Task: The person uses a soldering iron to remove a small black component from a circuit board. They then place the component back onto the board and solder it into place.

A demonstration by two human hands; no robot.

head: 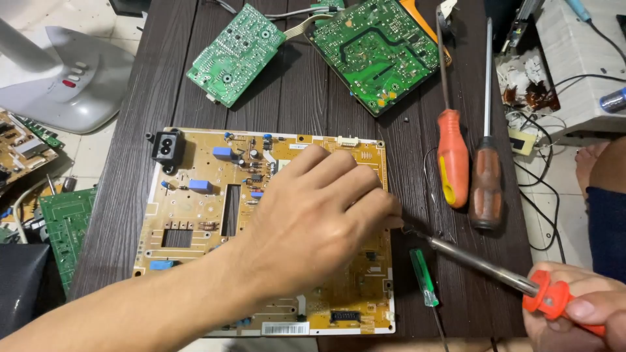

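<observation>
at the middle of the dark wooden surface (313,98) lies a yellow circuit board (195,215), flat, component side up; the left hand (313,221) rests on its 3 o'clock half, fingers pressed together and curled down at the board's right edge, pinning it; whether the fingertips pinch anything there i cannot tell; the right hand (580,306), at 4 o'clock, is closed around the orange grip of a soldering iron (482,264), its tip meeting the board's edge just beside the left fingertips; the board looks light, stiff and fragile, best held by its bare rim, clear of the small parts; at 6 o'clock of the iron lies a small green screwdriver (424,277); at 2 o'clock two larger screwdrivers (469,169) lie side by side; at 12 o'clock sit two green circuit boards (306,49), joined by a ribbon cable.
</observation>
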